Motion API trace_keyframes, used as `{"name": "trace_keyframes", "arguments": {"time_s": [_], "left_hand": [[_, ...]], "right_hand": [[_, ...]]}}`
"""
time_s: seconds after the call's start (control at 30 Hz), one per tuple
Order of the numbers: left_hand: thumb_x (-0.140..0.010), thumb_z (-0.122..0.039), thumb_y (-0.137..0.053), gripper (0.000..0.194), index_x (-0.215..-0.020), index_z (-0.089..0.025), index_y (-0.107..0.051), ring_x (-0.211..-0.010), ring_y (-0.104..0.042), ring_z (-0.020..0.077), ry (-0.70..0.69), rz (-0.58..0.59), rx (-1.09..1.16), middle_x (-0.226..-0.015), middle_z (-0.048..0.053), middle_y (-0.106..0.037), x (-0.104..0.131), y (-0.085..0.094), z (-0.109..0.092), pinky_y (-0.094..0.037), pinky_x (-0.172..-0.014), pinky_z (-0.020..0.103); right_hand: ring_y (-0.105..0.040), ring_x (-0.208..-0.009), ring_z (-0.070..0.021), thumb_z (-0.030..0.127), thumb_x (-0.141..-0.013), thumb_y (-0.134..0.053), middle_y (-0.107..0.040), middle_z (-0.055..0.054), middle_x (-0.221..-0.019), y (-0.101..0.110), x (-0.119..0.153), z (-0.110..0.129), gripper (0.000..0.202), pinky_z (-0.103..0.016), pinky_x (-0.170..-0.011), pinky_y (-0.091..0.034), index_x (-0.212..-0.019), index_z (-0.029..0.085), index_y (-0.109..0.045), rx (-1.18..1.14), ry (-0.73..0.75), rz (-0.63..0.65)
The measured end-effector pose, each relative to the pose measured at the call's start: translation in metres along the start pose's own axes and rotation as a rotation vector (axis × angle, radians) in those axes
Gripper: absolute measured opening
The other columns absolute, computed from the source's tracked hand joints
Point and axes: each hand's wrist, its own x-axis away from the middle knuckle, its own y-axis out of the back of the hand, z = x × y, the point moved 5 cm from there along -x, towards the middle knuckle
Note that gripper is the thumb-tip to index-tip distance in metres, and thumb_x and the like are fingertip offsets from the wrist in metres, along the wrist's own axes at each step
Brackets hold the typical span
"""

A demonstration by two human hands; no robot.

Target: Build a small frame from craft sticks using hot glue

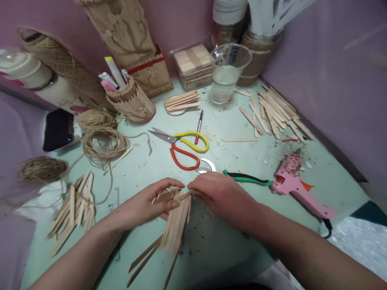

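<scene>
The left hand (151, 204) gripped a flat, pale wooden-stick panel (175, 225), seemingly part-joined, above the pale green tabletop (211, 249); the right hand (222, 195) pinched a slim wooden strip (185, 195) across it; loose sticks (72, 207) lay unattached.

A pale green tabletop (216, 245) is filling the corner, a mauve back wall (184, 20) is rising behind, a lavender side wall (335, 80) is flanking the right, and shadow is dimming the near edge.
</scene>
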Motion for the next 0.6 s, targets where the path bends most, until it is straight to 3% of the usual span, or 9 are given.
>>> {"name": "trace_keyframes", "arguments": {"time_s": [0.23,0.33,0.47,0.6], "left_hand": [[-0.080,-0.041,-0.068,0.043,-0.115,-0.022,-0.054,-0.074,-0.058,0.0143,-0.050,-0.013,0.070,-0.076,-0.004,-0.057,-0.002,-0.001,0.003,-0.051,-0.065,0.026],[-0.077,-0.037,-0.071,0.041,-0.112,-0.021,-0.056,-0.073,-0.060,0.0145,-0.089,-0.017,0.127,-0.075,-0.004,-0.059,-0.003,-0.002,0.006,-0.052,-0.064,0.026],[-0.076,-0.035,-0.072,0.040,-0.110,-0.020,-0.056,-0.075,-0.064,0.0164,-0.136,0.000,0.169,-0.079,-0.002,-0.064,-0.005,-0.004,0.010,-0.053,-0.064,0.027],[-0.080,-0.035,-0.069,0.035,-0.108,-0.019,-0.054,-0.076,-0.065,0.0155,-0.164,0.032,0.171,-0.080,-0.002,-0.065,-0.009,-0.005,0.015,-0.053,-0.064,0.025]], "right_hand": [[-0.067,-0.095,-0.0164,0.017,-0.096,-0.052,-0.074,-0.005,-0.101,0.019,-0.001,0.012,0.017,-0.031,-0.084,-0.053,-0.106,0.020,-0.066,-0.254,0.068,-0.173],[-0.066,-0.102,-0.0160,0.014,-0.095,-0.052,-0.072,-0.004,-0.107,0.028,0.001,0.019,0.023,-0.032,-0.089,-0.053,-0.112,0.024,-0.065,-0.337,0.099,-0.220],[-0.059,-0.115,-0.0177,0.010,-0.095,-0.048,-0.067,-0.005,-0.120,0.031,0.004,0.026,0.039,-0.036,-0.097,-0.050,-0.128,0.029,-0.059,-0.375,0.159,-0.187],[-0.056,-0.117,-0.0197,0.011,-0.095,-0.046,-0.062,-0.006,-0.123,0.028,0.005,0.029,0.042,-0.039,-0.099,-0.047,-0.130,0.030,-0.058,-0.369,0.195,-0.150]]}}
